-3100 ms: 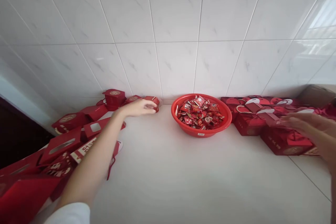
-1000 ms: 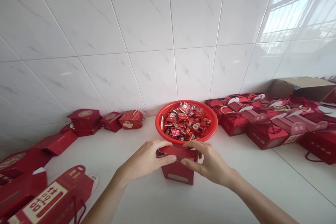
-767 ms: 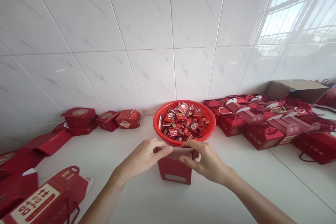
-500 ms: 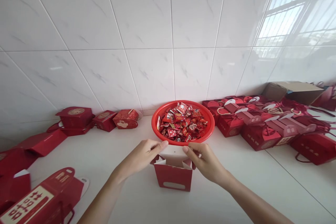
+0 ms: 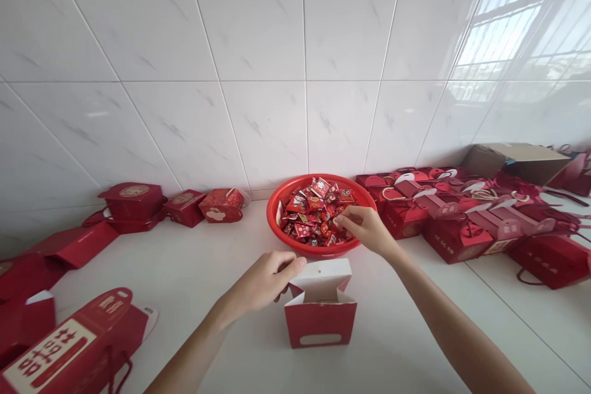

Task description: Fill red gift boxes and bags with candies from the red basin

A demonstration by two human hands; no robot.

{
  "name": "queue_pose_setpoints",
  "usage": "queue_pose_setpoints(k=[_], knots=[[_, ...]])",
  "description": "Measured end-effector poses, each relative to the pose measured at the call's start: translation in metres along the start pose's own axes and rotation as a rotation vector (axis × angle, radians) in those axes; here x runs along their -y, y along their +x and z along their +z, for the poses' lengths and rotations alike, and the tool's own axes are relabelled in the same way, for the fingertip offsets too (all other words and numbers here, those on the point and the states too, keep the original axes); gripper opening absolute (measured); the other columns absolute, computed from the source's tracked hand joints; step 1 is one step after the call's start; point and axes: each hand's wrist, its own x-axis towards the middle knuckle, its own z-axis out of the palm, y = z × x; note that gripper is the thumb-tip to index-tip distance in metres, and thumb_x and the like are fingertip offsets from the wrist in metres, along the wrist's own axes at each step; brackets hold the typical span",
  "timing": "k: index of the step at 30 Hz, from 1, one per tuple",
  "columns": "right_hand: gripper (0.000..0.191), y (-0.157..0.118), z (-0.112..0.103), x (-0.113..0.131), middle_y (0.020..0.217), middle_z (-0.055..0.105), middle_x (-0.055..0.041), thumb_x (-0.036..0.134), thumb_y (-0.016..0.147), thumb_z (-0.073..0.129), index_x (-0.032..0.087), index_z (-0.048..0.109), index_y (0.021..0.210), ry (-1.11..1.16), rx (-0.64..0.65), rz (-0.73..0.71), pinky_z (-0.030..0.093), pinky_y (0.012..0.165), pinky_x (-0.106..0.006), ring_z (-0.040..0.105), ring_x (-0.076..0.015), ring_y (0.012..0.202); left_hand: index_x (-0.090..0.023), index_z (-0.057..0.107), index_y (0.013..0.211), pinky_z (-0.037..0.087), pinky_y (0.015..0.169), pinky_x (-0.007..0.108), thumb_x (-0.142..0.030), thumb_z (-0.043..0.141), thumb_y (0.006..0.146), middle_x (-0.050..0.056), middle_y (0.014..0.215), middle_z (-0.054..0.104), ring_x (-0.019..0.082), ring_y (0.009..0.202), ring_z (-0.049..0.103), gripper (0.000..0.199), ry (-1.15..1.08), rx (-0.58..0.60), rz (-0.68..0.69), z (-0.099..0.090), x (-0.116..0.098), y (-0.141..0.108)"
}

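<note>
An open red box (image 5: 321,324) with a white inside stands upright on the white counter in front of me. My left hand (image 5: 272,280) pinches the left edge of its raised back flap. Behind the box is a red plastic basket (image 5: 276,235) heaped with wrapped candies (image 5: 316,204). Over the basket's right side is my right hand (image 5: 364,228), its fingertips closed together at the candies; whether a candy is between them is too small to tell.
Many red gift boxes (image 5: 457,239) with handles crowd the right side, with a cardboard box (image 5: 517,157) behind them. More red boxes (image 5: 184,207) line the left, one large box (image 5: 78,345) lying near. A tiled wall (image 5: 258,129) rises behind.
My right hand has let go of the box flap and moved up and right to the candies. The box has shifted slightly right and toward me, with my left hand still on it.
</note>
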Motion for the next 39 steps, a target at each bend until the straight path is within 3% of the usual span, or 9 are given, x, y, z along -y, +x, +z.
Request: queue_pose_setpoints(k=[3,6,9,12,15,19,22,29,39], knots=[[0.015,0.025,-0.005,-0.011,0.086,0.07,-0.0035,0.033,0.08,0.066,0.019,0.066,0.086,-0.269,0.178,0.036,0.047,0.068,-0.027,0.063,-0.018,0.078,-0.022,0.034,0.066,0.025,0.05,0.025,-0.07,0.047,0.086,-0.006,0.059,0.033,0.011,0.054,0.033,0.054,-0.015,0.053,0.047,-0.001,-0.005,0.0],[0.021,0.042,0.003,-0.015,0.093,0.07,-0.0036,0.035,0.076,0.073,0.021,0.068,0.09,-0.564,0.502,0.13,0.045,0.069,-0.028,0.064,-0.0211,0.084,-0.02,0.043,0.069,0.031,0.054,0.024,-0.072,0.046,0.086,-0.005,0.062,0.041,0.011,0.056,0.036,0.055,-0.056,0.056,0.064,-0.011,-0.008,0.004],[0.026,0.051,0.018,-0.017,0.095,0.07,-0.0071,0.042,0.075,0.075,0.02,0.069,0.088,-0.649,0.613,0.176,0.046,0.07,-0.03,0.065,-0.026,0.089,-0.018,0.055,0.078,0.04,0.062,0.025,-0.072,0.043,0.088,-0.001,0.068,0.053,0.013,0.063,0.048,0.056,-0.12,0.047,0.104,-0.023,-0.009,0.014],[0.043,0.056,0.027,-0.021,0.105,0.069,-0.0121,0.044,0.071,0.078,0.019,0.068,0.104,-0.652,0.606,0.19,0.047,0.076,-0.033,0.064,-0.0319,0.099,-0.018,0.06,0.078,0.046,0.071,0.027,-0.064,0.048,0.089,0.002,0.075,0.061,0.016,0.072,0.057,0.049,-0.102,0.069,0.208,-0.032,-0.011,0.032],[0.044,0.056,0.028,-0.022,0.11,0.069,-0.0101,0.04,0.074,0.076,0.02,0.066,0.112,-0.608,0.619,0.163,0.047,0.077,-0.031,0.064,-0.0291,0.101,-0.017,0.066,0.079,0.047,0.078,0.027,-0.051,0.051,0.09,0.005,0.084,0.07,0.019,0.083,0.063,0.038,0.046,0.092,0.275,-0.034,-0.014,0.059],[0.023,0.054,0.025,-0.02,0.096,0.071,-0.0005,0.027,0.074,0.074,0.021,0.07,0.096,-0.483,0.644,0.112,0.043,0.068,-0.023,0.064,-0.0182,0.086,-0.02,0.075,0.083,0.044,0.07,0.023,-0.029,0.048,0.087,0.0,0.084,0.075,0.018,0.079,0.066,0.028,0.506,0.273,0.263,-0.026,-0.02,0.096],[0.016,0.054,0.026,-0.018,0.083,0.069,0.0008,0.028,0.071,0.076,0.019,0.071,0.084,-0.498,0.583,0.153,0.041,0.061,-0.022,0.064,-0.017,0.08,-0.023,0.077,0.092,0.044,0.063,0.024,-0.026,0.053,0.082,0.001,0.088,0.077,0.02,0.078,0.068,0.026,0.746,0.381,0.17,-0.016,-0.028,0.116],[0.031,0.05,0.033,-0.013,0.109,0.07,-0.0157,0.023,0.078,0.065,0.014,0.067,0.107,-0.745,0.237,0.375,0.046,0.073,-0.032,0.066,-0.0317,0.102,-0.015,0.068,0.124,0.053,0.088,0.042,-0.039,0.067,0.078,0.021,0.122,0.07,0.038,0.108,0.067,0.052,0.951,0.31,0.093,0.013,-0.042,0.139],[0.029,0.048,0.033,-0.014,0.115,0.07,-0.0157,0.014,0.082,0.055,0.019,0.065,0.109,-0.809,0.17,0.42,0.047,0.075,-0.032,0.067,-0.0312,0.108,-0.011,0.076,0.099,0.056,0.086,0.044,-0.015,0.072,0.07,0.024,0.105,0.075,0.038,0.099,0.071,0.03,1.077,0.229,0.147,0.04,-0.031,0.161]])
